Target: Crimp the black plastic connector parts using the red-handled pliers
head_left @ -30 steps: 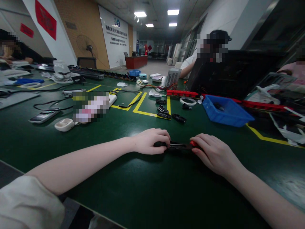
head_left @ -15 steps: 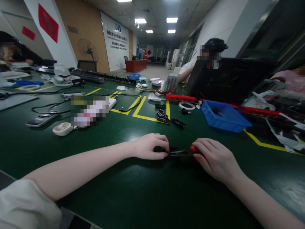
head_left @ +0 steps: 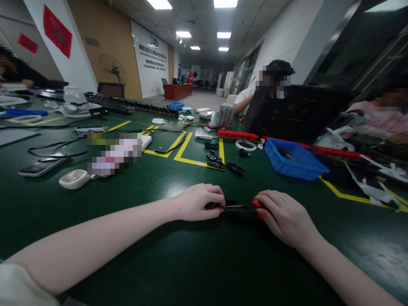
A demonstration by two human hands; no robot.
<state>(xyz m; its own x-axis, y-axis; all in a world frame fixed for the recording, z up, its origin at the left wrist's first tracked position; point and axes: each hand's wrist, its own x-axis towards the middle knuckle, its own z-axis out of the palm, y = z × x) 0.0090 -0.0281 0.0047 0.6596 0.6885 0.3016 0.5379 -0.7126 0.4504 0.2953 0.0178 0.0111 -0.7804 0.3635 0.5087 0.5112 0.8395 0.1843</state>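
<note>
My left hand (head_left: 202, 202) is closed on a small black part (head_left: 211, 205), and its fingertips largely cover that part. Red-handled pliers (head_left: 256, 204) sit in my right hand (head_left: 283, 214), whose fingers wrap around the grips. The dark jaws of the pliers point left, towards the fingers of my left hand, and meet or overlap the black part there; the exact contact is too dark to tell. Both hands rest low over the green table. Several loose black parts (head_left: 214, 160) lie just beyond the hands, one of them (head_left: 236, 168) a little to the right.
To the right stands a blue bin (head_left: 293, 159) with dark items inside. A white ring (head_left: 245, 145) lies left of it. At left are a phone (head_left: 43, 165), a white case (head_left: 74, 179) and black cables. A large black panel (head_left: 296, 112) rises in front of a person.
The view has shifted slightly, so the far items appear moved a little. Both hands keep their grips, and a bit more of the pliers' red handle shows.
</note>
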